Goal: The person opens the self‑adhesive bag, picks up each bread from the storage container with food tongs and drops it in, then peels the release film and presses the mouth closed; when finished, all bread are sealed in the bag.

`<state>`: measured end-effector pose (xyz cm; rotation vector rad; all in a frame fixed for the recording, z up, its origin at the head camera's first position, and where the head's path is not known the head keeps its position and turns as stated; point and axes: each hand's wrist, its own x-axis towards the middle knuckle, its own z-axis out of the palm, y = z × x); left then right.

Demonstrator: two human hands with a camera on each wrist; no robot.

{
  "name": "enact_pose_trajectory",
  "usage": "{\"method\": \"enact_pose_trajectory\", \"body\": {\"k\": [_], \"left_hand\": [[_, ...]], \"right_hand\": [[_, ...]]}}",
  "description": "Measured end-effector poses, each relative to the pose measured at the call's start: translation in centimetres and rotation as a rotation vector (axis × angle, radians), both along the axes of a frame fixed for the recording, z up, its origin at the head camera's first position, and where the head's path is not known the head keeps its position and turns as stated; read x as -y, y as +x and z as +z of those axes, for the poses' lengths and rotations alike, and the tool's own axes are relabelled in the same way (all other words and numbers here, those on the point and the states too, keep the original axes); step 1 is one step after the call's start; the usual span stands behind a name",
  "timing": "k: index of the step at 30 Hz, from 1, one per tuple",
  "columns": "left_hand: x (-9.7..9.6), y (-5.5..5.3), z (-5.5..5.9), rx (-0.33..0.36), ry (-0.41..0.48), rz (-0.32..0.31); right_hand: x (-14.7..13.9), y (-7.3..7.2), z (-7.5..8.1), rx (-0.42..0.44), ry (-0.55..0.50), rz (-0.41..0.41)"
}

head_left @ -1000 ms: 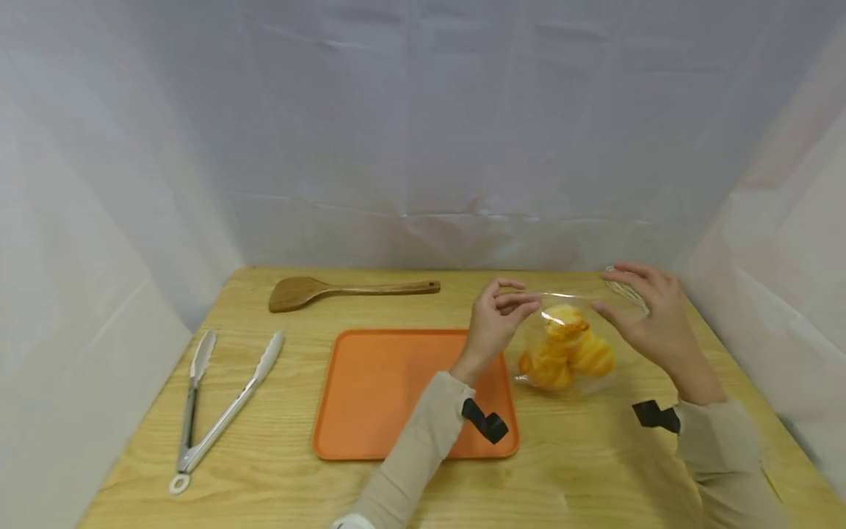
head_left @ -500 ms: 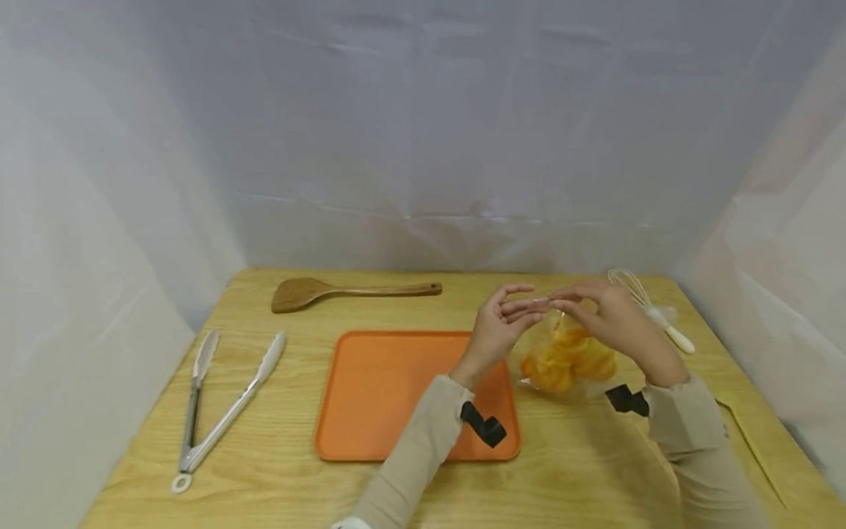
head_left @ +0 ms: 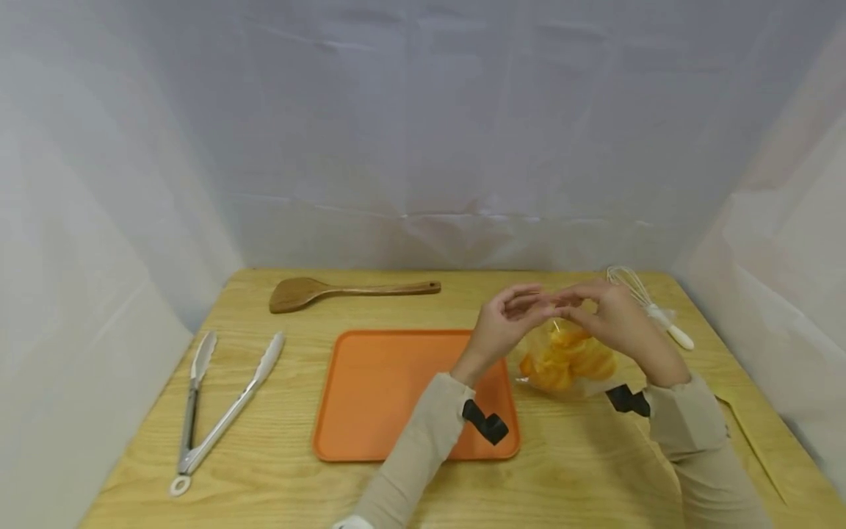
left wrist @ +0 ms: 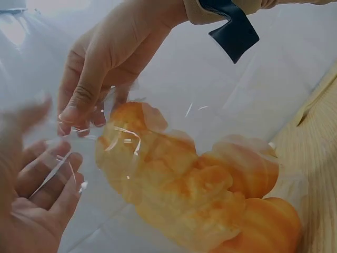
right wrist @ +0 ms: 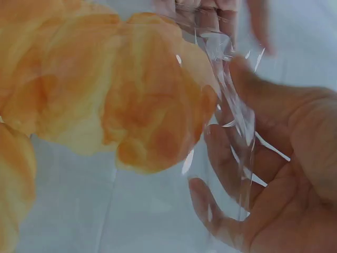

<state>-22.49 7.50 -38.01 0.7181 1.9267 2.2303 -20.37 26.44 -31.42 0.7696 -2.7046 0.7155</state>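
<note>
A clear plastic bag [head_left: 531, 381] holds several golden bread rolls [head_left: 575, 360] on the table, right of the orange tray. At the bag's raised mouth, both hands come together. My right hand [head_left: 615, 316] pinches the gathered plastic between thumb and fingers, seen from the side in the left wrist view. Facing it is my left hand [head_left: 496, 330]; its bent fingers touch the bag's edge, while the blurred thumb stands away from them in the left wrist view. In the right wrist view, crumpled clear film [right wrist: 231, 100] runs across the right fingers.
The orange tray [head_left: 390, 389] lies partly under the left forearm. A wooden spatula [head_left: 304, 294] is at the back, metal tongs [head_left: 225, 426] are spread at the left, and a whisk [head_left: 651, 308] lies back right. A thin yellowish strip [head_left: 750, 441] is by the right forearm.
My right hand has moved left to meet the left hand, and the stretched bag mouth is now bunched between them. The whisk has come into fuller view. Tray, tongs and spatula have stayed put.
</note>
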Motion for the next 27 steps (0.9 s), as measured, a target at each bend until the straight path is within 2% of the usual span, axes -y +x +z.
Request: {"method": "enact_pose_trajectory", "body": {"k": [2, 4, 7, 9, 15, 20, 25, 27], "left_hand": [[-0.2, 0.0, 0.1, 0.004, -0.05, 0.047], [-0.3, 0.0, 0.2, 0.004, -0.062, 0.077], [-0.4, 0.1, 0.2, 0.018, -0.021, 0.069], [-0.4, 0.1, 0.2, 0.02, -0.003, 0.057], [-0.1, -0.1, -0.4, 0.036, 0.031, 0.081], [0.2, -0.4, -0.6, 0.023, 0.054, 0.038], [0.2, -0.3, -0.7, 0.001, 0.031, 0.024], [0.1, -0.3, -0.7, -0.003, -0.013, 0.049]], "right_hand": [[0.1, 0.0, 0.1, 0.022, 0.014, -0.01], [0.0, 0.1, 0.2, 0.076, 0.029, -0.026], [-0.3, 0.1, 0.3, 0.16, 0.04, -0.04], [-0.8, 0.0, 0.3, 0.185, 0.045, -0.034], [-3.3, 0.5, 0.0, 0.139, 0.051, -0.08], [-5.0, 0.7, -0.6, 0.15, 0.028, -0.114], [-5.1, 0.7, -0.9, 0.128, 0.044, -0.121], [-5.0, 0.7, -0.9, 0.104, 0.052, -0.113]]}}
